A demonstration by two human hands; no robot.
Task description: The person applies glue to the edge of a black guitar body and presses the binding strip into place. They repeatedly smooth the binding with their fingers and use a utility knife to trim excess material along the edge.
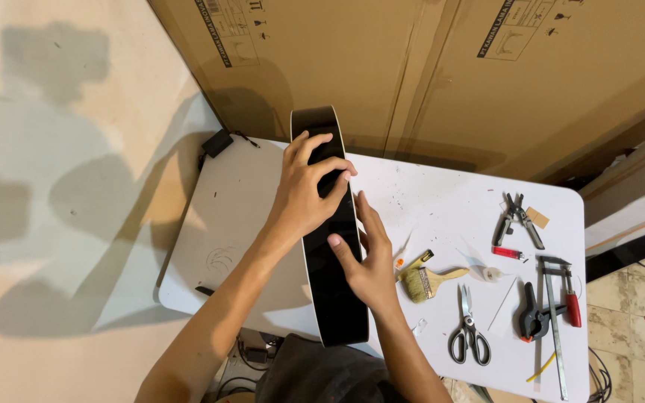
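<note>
Your left hand (pixel 301 195) lies curled over the long black glossy panel (pixel 330 246), fingers (pixel 335 166) wrapped across its face. Your right hand (pixel 367 261) presses flat against the panel's right edge, fingers extended, gripping nothing. The panel stands on edge along the white table (pixel 233 216). A paintbrush (pixel 428 281), scissors (pixel 468 328) and a bar clamp (pixel 554 313) lie to the right.
</note>
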